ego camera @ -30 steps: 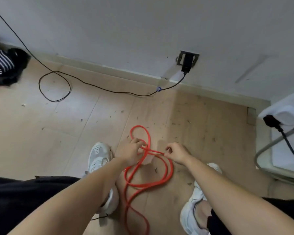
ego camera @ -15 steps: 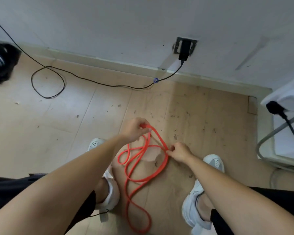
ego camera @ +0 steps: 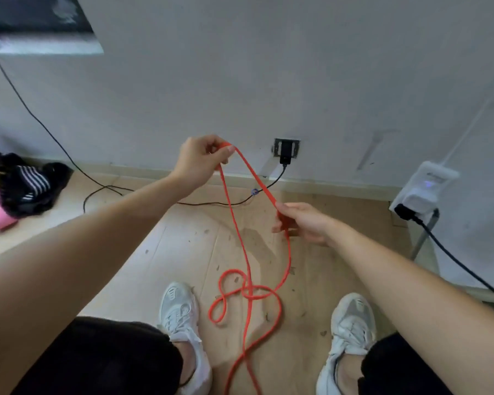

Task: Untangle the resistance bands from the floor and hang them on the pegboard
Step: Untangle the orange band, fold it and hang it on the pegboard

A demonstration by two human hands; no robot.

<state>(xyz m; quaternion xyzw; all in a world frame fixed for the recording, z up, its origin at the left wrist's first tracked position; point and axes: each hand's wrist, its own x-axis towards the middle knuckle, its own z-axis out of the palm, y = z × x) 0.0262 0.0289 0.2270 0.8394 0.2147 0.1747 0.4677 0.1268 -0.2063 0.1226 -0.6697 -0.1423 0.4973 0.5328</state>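
Both hands pinch the orange band: left hand above, right hand lower right; knot hangs below both.

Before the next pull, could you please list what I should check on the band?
1. Top grip: ok, the left hand pinches the thin orange rubber resistance band.
2. Lower grip: ok, the right hand holds it further down.
3. Band untangled: not ok, a knotted tangle lies between the white shoes.
4. Clear of the black power cable: cannot tell, they overlap in view.
5. Pegboard within reach: cannot tell, not in view.
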